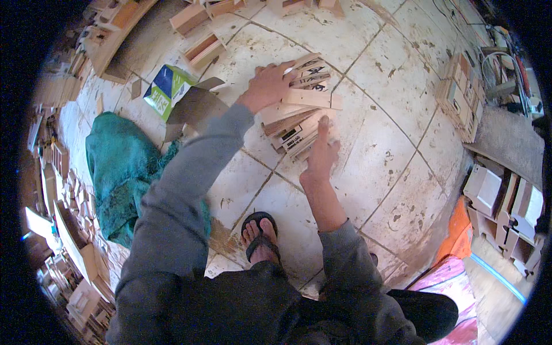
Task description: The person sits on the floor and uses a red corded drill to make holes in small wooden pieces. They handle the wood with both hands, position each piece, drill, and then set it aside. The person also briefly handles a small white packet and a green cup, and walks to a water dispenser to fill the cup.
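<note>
A fanned, uneven pile of thin wooden slats (300, 115) lies on the tiled floor in front of me, some with dark printed marks. My left hand (267, 86) is closed over the pile's far left side, its fingertips partly hidden against the wood. From the near right, my right hand (321, 154) touches the pile with its index finger stretched along the slats and its other fingers apart. My foot in a black flip-flop (260, 237) stands nearer to me than the pile.
Left of the pile stand an opened green and blue carton (169, 92) and a green mesh sack (121, 172). Wooden boxes (204, 50) lie at the far side. Stacked wooden pieces (460, 98) and an orange bag (455, 233) sit on the right.
</note>
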`<state>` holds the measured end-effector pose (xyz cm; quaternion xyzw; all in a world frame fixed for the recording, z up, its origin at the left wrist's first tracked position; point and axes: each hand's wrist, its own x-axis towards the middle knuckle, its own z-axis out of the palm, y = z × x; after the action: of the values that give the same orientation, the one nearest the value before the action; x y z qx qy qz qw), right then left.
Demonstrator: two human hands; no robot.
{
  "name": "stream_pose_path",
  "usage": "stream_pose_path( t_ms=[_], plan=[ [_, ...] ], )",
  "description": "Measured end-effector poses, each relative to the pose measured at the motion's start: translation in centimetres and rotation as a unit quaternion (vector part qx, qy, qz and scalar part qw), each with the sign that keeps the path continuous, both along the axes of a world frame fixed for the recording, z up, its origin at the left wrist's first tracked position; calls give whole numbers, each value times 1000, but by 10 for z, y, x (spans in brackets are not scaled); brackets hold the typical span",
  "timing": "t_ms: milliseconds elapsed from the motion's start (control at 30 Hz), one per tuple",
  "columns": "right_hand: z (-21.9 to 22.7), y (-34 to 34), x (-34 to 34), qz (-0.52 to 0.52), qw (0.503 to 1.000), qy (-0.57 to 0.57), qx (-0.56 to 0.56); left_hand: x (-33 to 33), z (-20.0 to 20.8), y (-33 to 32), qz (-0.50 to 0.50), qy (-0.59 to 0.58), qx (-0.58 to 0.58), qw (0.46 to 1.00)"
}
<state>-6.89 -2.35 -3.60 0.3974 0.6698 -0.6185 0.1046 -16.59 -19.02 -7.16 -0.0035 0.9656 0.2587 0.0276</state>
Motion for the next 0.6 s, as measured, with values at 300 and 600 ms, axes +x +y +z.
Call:
stream_pose_path(
  t_ms=[300,600],
  plan=[
    [-8,-6,-16,39,978,121,-169,72,38,39,210,-108,302,924],
    [6,12,-17,72,952,80,-288,78,41,53,200,-152,379,891]
  ],
)
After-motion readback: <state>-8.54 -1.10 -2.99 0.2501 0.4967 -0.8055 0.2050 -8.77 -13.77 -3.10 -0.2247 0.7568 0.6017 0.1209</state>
